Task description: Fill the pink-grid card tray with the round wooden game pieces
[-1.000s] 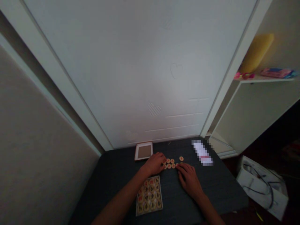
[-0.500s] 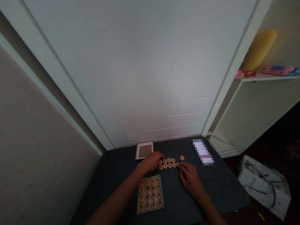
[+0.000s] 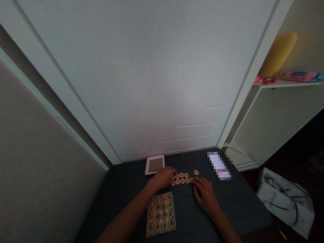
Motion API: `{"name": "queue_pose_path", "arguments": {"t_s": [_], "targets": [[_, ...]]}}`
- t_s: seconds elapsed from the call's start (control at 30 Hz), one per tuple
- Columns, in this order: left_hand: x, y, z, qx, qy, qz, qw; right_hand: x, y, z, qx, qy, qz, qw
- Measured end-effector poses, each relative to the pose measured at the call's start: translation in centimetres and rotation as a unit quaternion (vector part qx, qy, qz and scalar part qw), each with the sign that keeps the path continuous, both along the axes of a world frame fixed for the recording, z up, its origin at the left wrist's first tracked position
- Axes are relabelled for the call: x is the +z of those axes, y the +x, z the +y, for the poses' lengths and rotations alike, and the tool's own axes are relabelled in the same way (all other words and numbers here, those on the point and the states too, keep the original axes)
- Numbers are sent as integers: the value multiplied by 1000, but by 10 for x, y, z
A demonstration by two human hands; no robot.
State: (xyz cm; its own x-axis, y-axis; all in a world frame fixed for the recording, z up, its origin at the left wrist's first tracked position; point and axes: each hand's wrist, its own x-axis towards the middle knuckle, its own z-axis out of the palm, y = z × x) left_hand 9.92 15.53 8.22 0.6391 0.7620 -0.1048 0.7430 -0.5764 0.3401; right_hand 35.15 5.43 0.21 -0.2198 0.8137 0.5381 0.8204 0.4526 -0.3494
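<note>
Box: full grid of pieces seated. Loose pieces lie just beyond the box, not yet seated. My left hand, curled, covers their left end; I cannot tell whether it grips one. My right hand, flat and empty, touches their right end.

round wooden game pieces, red-marked, flat, clustered on dark table

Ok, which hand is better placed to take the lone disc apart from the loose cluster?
Right, probably. The right hand lies close to the lone disc, on its side of the table; the left hand rests at the far end of the loose cluster, with those discs in between.
</note>
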Motion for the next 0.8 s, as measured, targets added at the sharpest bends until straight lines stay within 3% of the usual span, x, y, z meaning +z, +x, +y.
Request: {"name": "queue_pose_path", "arguments": {"t_s": [0.33,0.57,0.8], "targets": [[-5,23,13,-10,-13,-31,999,-2,1,1,1,1,7,1000],[-19,48,29,-28,-87,-31,995,1,1,1,-5,-6,9,1000],[-29,51,41,-31,-142,-51,988,2,2,0,-10,-3,21,1000]]}}
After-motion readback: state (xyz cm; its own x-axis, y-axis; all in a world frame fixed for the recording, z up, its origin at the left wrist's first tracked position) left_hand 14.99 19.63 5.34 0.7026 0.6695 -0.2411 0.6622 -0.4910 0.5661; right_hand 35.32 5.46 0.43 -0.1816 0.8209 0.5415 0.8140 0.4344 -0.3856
